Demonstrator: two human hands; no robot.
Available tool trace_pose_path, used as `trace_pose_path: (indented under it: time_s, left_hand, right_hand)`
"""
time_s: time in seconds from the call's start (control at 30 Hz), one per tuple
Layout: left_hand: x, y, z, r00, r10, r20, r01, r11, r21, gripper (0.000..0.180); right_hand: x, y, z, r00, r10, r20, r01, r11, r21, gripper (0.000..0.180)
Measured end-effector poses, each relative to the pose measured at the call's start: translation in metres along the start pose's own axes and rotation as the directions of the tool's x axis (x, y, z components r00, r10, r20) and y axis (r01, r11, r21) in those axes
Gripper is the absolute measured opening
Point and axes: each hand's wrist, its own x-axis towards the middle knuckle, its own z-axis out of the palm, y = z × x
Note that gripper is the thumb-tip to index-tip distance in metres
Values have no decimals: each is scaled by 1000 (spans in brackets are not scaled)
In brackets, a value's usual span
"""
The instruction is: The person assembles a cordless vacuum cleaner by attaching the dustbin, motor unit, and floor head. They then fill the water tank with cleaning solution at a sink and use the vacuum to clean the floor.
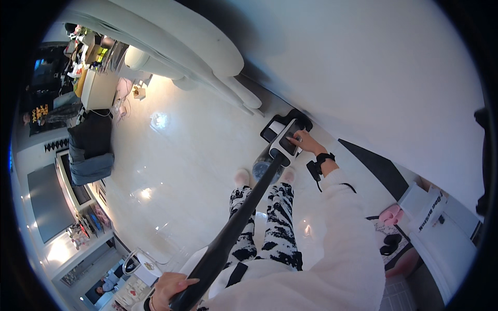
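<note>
An upright floor washer (pixel 289 136) with a white and black body leans over the pale floor in front of me. Its long black handle (pixel 241 220) runs back toward my lower left. Near the handle's end, my left hand (pixel 168 288) is closed around it, thumb resting along the shaft. My right hand (pixel 308 143) reaches forward, its fingers bent against the dark panel on the washer's body; their undersides are hidden. A round clear part (pixel 262 170) shows below the body, close to my feet. Beneath the washer's head lies a black base (pixel 301 118), beside the wall.
White curtains (pixel 212 46) hang at the upper left, next to the white wall (pixel 353 62). A dark grey sofa (pixel 92 147) stands far left. Pink slippers (pixel 391 214) and a white box (pixel 426 207) sit at right. A white chair-like frame (pixel 139 264) is near my left arm.
</note>
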Motion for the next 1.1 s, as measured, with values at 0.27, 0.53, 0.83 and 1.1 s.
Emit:
trace_pose_path:
  time_s: [0.27,0.53,0.83,1.1]
  left_hand:
    - [-3,1,-1,954,-81,-289,118,986,115,21]
    - [-30,-7,19,918,-181,-354,223,971,83,19]
    - [12,-7,6,994,-86,64,90,994,-63,34]
    - [63,3,20,965,184,189,-128,953,-274,74]
  right_hand:
    - [12,16,17,973,-222,58,223,974,-22,30]
    - [23,18,-12,991,-48,122,41,997,60,43]
    - [-23,0,-88,991,-132,24,74,691,719,38]
    - [-220,-94,-165,973,-101,-205,223,220,950,34]
